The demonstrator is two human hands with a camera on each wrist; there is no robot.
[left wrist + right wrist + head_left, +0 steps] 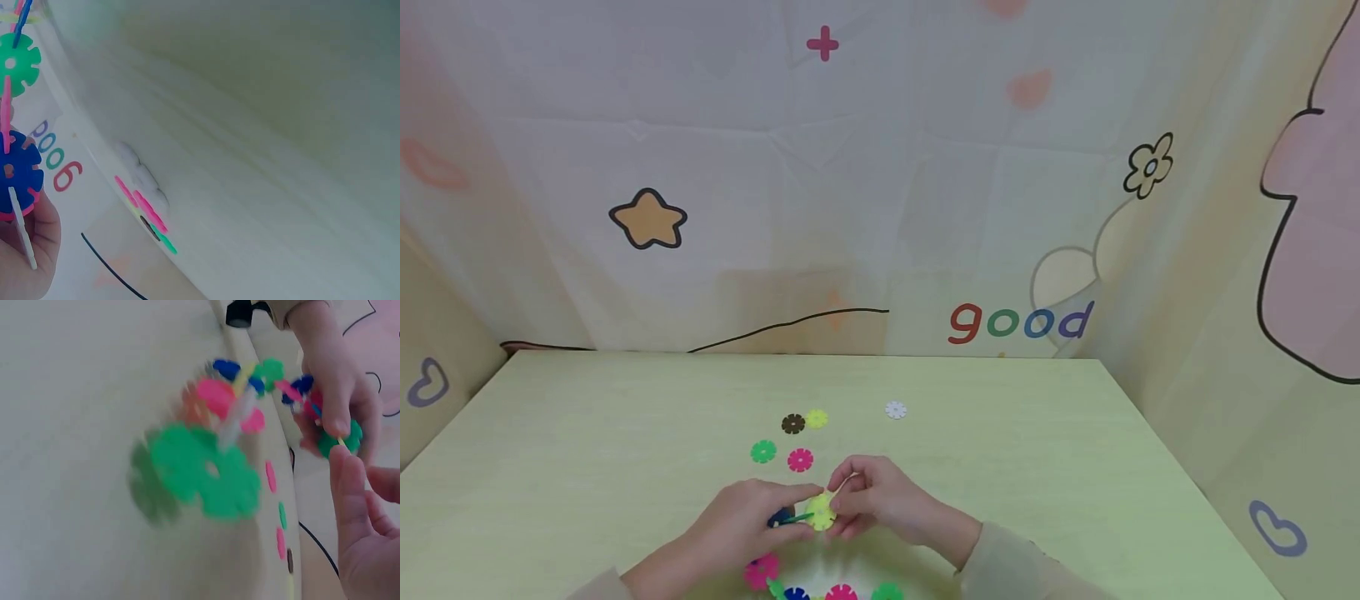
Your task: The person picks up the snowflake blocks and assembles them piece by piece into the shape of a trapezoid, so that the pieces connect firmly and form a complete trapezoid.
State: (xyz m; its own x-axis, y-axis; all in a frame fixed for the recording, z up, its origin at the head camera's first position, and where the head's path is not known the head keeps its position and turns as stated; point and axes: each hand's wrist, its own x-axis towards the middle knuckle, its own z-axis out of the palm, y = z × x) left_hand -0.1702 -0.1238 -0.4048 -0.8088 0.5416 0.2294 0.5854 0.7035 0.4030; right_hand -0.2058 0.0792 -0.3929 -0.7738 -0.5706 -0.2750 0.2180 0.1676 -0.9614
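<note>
My left hand point(741, 517) holds one end of a chain of notched plastic snowflake discs. Its fingers grip a green disc point(355, 436) beside a blue disc point(780, 517). At the rim of a yellow disc point(822, 513), which meets the green one, are the fingertips of my right hand point(887, 500). Edge-on in the right wrist view, that yellow disc shows only as a sliver between the hands. From the left hand the chain curves down past a pink disc point(762, 572) to a green end disc point(206, 472). The left wrist view shows another blue disc point(24, 169) near the left hand.
Loose discs lie on the pale table point(1037, 467) beyond the hands: brown point(793, 424), yellow point(817, 418), green point(763, 452), pink point(801, 460) and white point(896, 410). A printed curtain point(760, 208) stands behind the table's far edge.
</note>
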